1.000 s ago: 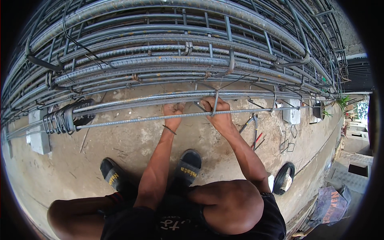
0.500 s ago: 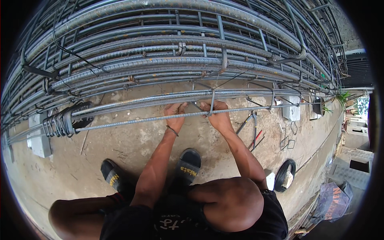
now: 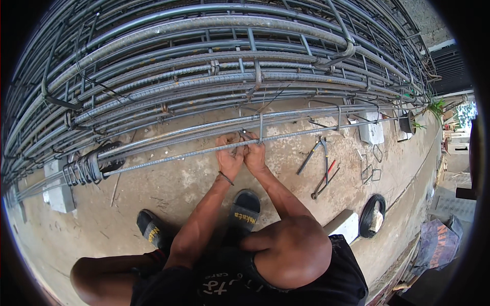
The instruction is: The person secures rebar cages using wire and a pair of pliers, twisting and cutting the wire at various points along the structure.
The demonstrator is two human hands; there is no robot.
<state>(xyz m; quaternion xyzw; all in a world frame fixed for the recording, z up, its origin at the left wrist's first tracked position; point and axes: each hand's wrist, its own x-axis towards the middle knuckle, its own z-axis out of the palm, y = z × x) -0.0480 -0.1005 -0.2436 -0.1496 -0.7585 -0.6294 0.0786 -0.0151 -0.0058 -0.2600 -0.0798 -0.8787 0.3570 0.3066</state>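
A low cage of long steel rebars runs across in front of me, with a square stirrup standing around the bars. My left hand and my right hand meet at the cage just left of that stirrup, at the thin front bar. Both hands have their fingers bent and pressed together, nearly touching each other. What they pinch is hidden among fingers and bars; a dark metal end seems to show between them.
Tall stacked rebar cages fill the far side. Bunched stirrups hang at the left on the bars. To the right lie pincers, a red-handled tool, loose stirrups, a black wire coil and concrete blocks.
My right hand has moved left, away from the stirrup, and now meets my left hand. The view has shifted slightly, showing more of the red-handled tool.
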